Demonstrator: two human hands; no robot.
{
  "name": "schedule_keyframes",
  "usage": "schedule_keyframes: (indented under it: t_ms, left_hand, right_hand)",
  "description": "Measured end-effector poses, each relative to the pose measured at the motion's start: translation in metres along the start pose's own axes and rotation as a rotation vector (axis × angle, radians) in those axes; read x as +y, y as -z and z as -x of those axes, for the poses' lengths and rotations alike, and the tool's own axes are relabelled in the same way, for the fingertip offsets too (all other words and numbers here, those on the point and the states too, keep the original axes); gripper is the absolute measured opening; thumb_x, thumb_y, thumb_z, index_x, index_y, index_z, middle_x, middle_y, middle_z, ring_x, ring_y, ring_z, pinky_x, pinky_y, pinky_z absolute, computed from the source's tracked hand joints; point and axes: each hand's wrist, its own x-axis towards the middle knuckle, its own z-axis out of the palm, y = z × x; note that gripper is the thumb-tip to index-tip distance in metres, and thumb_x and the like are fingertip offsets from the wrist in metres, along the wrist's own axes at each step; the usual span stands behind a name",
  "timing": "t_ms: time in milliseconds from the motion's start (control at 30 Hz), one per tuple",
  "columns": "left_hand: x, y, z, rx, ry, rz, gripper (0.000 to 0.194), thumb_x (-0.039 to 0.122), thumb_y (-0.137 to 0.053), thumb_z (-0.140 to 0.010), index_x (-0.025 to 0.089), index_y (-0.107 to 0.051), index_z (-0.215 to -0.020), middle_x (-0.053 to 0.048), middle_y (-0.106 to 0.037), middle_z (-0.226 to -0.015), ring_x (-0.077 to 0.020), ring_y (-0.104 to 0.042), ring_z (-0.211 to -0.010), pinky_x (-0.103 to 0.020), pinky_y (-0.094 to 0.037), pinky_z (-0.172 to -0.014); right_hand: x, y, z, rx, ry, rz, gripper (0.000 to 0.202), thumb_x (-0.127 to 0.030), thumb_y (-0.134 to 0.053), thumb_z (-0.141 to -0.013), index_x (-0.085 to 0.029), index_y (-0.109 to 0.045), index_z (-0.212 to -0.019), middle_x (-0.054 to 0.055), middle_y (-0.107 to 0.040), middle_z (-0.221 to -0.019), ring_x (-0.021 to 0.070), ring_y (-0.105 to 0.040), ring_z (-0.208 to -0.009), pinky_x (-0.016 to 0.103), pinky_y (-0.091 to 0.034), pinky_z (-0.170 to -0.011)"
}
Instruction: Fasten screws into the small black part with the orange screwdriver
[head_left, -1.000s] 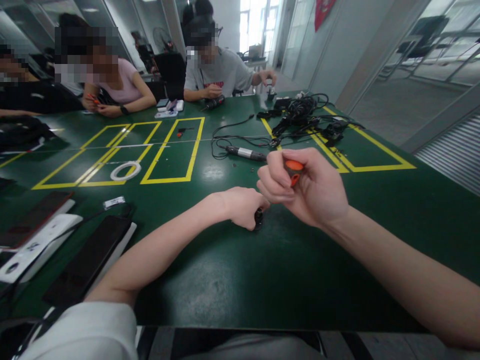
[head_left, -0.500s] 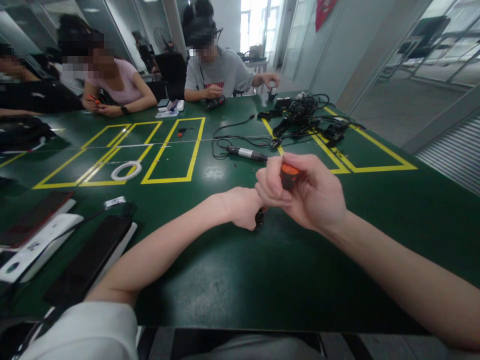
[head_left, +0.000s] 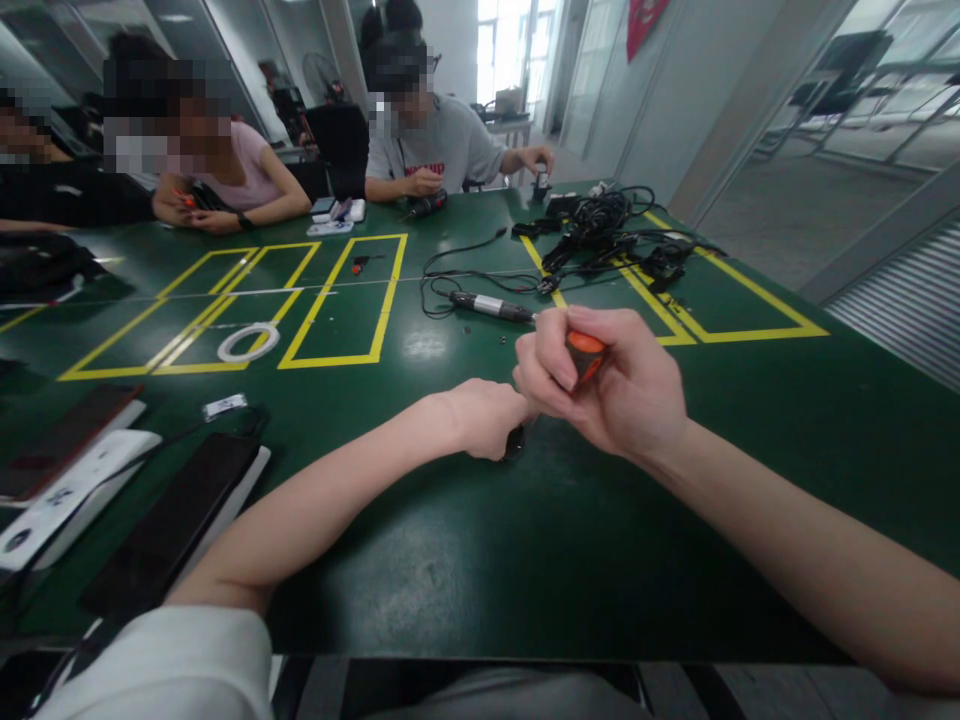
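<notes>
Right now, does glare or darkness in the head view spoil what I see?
Head view: windows at the back blown out; a hazy sheen on the green table, nearer the camera than the left hand; the black part it holds too dark and covered to show detail.

Daylight from the window (head_left: 517,50), beyond the worktop's far edge, burns out to white, while the green worktop (head_left: 675,520) before me is rather dim. A hazy glare lies near its front edge, between my forearms, and a smaller one toward its middle. The black piece (head_left: 514,443) at my left hand (head_left: 491,418) loses its detail in darkness. Wide-angle distortion tilts the partition (head_left: 697,110) past the right edge; pixel blocks hide faces.
</notes>
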Motion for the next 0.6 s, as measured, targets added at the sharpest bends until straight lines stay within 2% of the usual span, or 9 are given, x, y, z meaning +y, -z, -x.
schedule_keyframes:
  t_ms: [167, 333, 500, 600]
  left_hand:
    - [0.0003, -0.0039, -0.0021, 0.022, 0.002, 0.012, 0.043, 0.013, -0.067, -0.083, 0.018, -0.065, -0.126, -0.010, -0.072, -0.121, -0.0258, -0.070, -0.106, -0.033, -0.057, -0.091]
    - [0.0010, -0.0016, -0.0009, 0.002, 0.000, 0.001, 0.042, 0.013, -0.065, -0.086, 0.017, -0.065, -0.128, -0.011, -0.071, -0.122, -0.0275, -0.070, -0.106, -0.033, -0.057, -0.088]
    - [-0.0001, -0.0003, -0.0017, -0.005, -0.008, -0.004, 0.038, 0.014, -0.066, -0.083, 0.018, -0.067, -0.120, -0.009, -0.074, -0.105, -0.0267, -0.071, -0.095, -0.031, -0.054, -0.074]
    - [-0.0005, -0.0004, -0.0014, 0.010, -0.017, -0.008, 0.035, 0.013, -0.066, -0.082, 0.018, -0.068, -0.116, -0.007, -0.074, -0.099, -0.0255, -0.071, -0.093, -0.030, -0.053, -0.072]
  right_hand:
    - [0.0007, 0.0005, 0.0007, -0.057, 0.006, -0.070, 0.045, -0.049, -0.052, -0.099, -0.021, -0.048, -0.064, -0.007, -0.030, -0.046, 0.0085, -0.020, -0.040, 0.024, -0.020, -0.041]
    - [0.0017, 0.0000, 0.0019, -0.043, 0.012, -0.079, 0.034, -0.050, -0.057, -0.097, -0.023, -0.048, -0.079, -0.010, -0.032, -0.048, 0.0079, -0.019, -0.039, 0.023, -0.021, -0.041]
    - [0.0022, -0.0026, 0.0011, 0.021, 0.023, 0.026, 0.038, -0.050, -0.053, -0.099, -0.023, -0.045, -0.074, -0.006, -0.044, -0.049, 0.0092, -0.027, -0.038, 0.024, -0.024, -0.041]
    - [0.0047, -0.0027, 0.0019, 0.048, 0.047, 0.014, 0.044, -0.053, -0.052, -0.100, -0.024, -0.043, -0.070, -0.006, -0.041, -0.046, 0.0095, -0.028, -0.038, 0.025, -0.024, -0.041]
